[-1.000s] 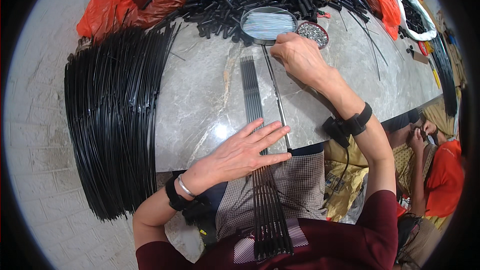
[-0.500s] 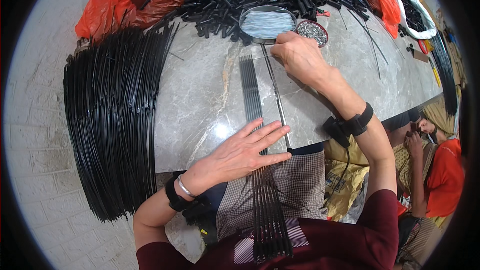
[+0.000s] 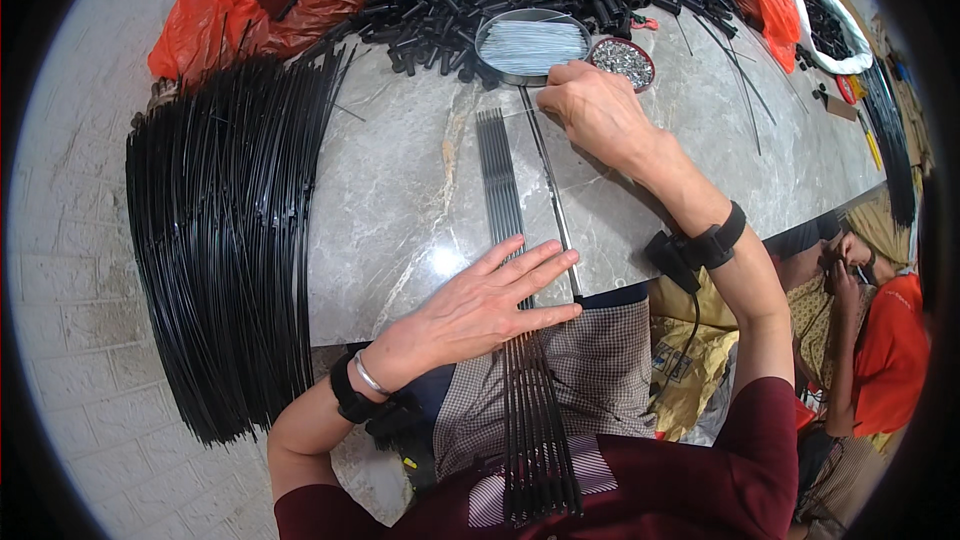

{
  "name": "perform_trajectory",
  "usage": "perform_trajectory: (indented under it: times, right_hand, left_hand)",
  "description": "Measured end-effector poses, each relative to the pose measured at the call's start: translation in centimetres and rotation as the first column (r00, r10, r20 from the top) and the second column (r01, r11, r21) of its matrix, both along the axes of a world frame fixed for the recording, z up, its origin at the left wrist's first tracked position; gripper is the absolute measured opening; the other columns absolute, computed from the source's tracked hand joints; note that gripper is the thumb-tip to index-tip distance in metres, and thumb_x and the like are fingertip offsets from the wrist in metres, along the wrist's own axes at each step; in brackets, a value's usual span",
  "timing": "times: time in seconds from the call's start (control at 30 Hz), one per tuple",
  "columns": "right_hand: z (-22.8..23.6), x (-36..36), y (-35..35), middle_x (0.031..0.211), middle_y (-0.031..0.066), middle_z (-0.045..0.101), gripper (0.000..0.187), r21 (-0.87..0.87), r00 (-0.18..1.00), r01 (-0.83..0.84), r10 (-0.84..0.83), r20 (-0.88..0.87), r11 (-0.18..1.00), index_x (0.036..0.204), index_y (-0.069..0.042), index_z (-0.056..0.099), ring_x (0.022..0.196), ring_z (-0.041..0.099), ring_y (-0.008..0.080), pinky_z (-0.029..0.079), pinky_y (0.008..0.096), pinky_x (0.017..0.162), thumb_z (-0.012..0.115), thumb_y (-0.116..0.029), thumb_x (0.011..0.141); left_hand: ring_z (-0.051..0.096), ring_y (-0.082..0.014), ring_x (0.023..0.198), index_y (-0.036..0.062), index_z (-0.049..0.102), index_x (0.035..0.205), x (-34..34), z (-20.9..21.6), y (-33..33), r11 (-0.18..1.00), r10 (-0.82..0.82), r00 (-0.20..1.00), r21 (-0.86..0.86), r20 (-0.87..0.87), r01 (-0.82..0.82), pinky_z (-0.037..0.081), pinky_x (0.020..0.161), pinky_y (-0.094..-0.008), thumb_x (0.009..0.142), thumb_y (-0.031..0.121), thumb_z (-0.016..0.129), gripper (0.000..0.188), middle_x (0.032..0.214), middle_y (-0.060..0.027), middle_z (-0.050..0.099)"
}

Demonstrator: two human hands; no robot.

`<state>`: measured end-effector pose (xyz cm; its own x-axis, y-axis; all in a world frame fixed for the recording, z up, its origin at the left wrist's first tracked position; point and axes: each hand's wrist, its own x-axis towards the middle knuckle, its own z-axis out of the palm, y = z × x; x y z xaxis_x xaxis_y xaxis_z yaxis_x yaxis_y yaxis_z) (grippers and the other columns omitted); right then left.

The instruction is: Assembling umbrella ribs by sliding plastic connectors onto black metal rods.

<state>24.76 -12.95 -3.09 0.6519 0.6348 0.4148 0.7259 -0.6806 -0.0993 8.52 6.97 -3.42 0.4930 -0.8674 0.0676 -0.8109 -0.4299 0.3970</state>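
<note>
My left hand (image 3: pixel 480 305) lies flat with fingers spread over a row of thin dark metal rods (image 3: pixel 501 175), pressing them at the table's near edge. The rods run side by side from the tabletop down over my lap. Beyond their far ends, my right hand (image 3: pixel 600 115) is closed in a pinch on a thin pale wire (image 3: pixel 522 112). That wire stretches left toward the rod tips; whether it passes through them is too fine to tell. A narrow dark metal strip (image 3: pixel 550 185) lies right of the rods.
An oval tin (image 3: pixel 532 77) of pale wires and a red-rimmed dish (image 3: pixel 653 75) of small silver pieces stand just beyond my right hand. Black tubular parts (image 3: pixel 440 10) heap behind. A large bundle of black rods (image 3: pixel 230 240) hangs at the left edge. A co-worker (image 3: pixel 885 350) sits at right.
My hands and the rods stay almost in place, with only a slight shift of the right hand to the left. The co-worker's hands have moved a little.
</note>
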Motion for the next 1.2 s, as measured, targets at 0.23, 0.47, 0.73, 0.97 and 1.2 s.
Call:
perform_trajectory:
  times: [0.23, 0.47, 0.73, 0.97, 1.2]
  right_hand:
    - [0.3, -0.2, 0.1, 0.077, 0.0106, 0.062, 0.01, 0.002, 1.0, 0.013, -0.013, -0.017, 1.0, 0.072, -0.003, 0.065, 0.081, 0.062, 0.0289, 0.051, 0.0394, 0.068, 0.058, 0.0, 0.067]
    - [0.0, -0.1, 0.0, 0.077, 0.0107, 0.062, 0.01, 0.029, 0.999, 0.013, -0.012, -0.029, 0.999, 0.072, -0.002, 0.065, 0.083, 0.062, 0.0295, 0.051, 0.0405, 0.066, 0.057, 0.0, 0.067]
    - [-0.1, 0.1, -0.2, 0.077, 0.0093, 0.062, 0.007, 0.0, 0.999, -0.006, 0.006, 0.038, 1.0, 0.068, -0.003, 0.063, 0.082, 0.062, 0.0291, 0.052, 0.0399, 0.064, 0.057, -0.006, 0.069]
    - [-0.4, 0.2, -0.4, 0.075, 0.0099, 0.062, 0.008, 0.067, 0.996, -0.038, 0.033, 0.078, 0.997, 0.066, -0.003, 0.062, 0.077, 0.062, 0.0297, 0.051, 0.0404, 0.061, 0.057, -0.009, 0.069]
    - [-0.9, 0.3, -0.2, 0.076, 0.0085, 0.057, 0.005, 0.088, 0.997, -0.041, 0.035, 0.064, 0.995, 0.068, -0.003, 0.06, 0.081, 0.058, 0.0282, 0.048, 0.0395, 0.065, 0.055, -0.006, 0.069]
  left_hand:
    - [0.026, -0.0241, 0.139, 0.0283, 0.051, 0.13, 0.1, 0.2, 0.2, 0.998, -0.036, 0.998, 0.054, 0.042, 0.034, 0.023, 0.113, -0.0436, 0.077, 0.009, 0.058, 0.057, 0.152, -0.0093, 0.024]
    - [0.027, -0.0242, 0.138, 0.0272, 0.051, 0.13, 0.3, 0.3, 0.3, 0.998, -0.042, 0.999, 0.049, 0.032, 0.04, 0.023, 0.112, -0.0434, 0.077, 0.008, 0.058, 0.057, 0.151, -0.0095, 0.024]
    - [0.031, -0.0269, 0.136, 0.0259, 0.051, 0.13, 0.4, 0.8, -0.3, 0.998, -0.047, 0.999, 0.052, 0.024, 0.046, 0.029, 0.108, -0.0454, 0.077, 0.011, 0.059, 0.056, 0.149, -0.0109, 0.029]
    - [0.033, -0.029, 0.134, 0.0254, 0.052, 0.129, 0.5, 1.2, -0.6, 0.996, -0.042, 0.999, 0.079, 0.012, 0.041, 0.031, 0.106, -0.0464, 0.08, 0.011, 0.052, 0.051, 0.148, -0.0133, 0.031]
    - [0.035, -0.029, 0.133, 0.0281, 0.052, 0.129, 0.5, 1.3, -0.7, 0.991, -0.029, 1.0, 0.133, 0.001, 0.029, 0.03, 0.106, -0.0455, 0.081, 0.011, 0.051, 0.051, 0.148, -0.0135, 0.031]
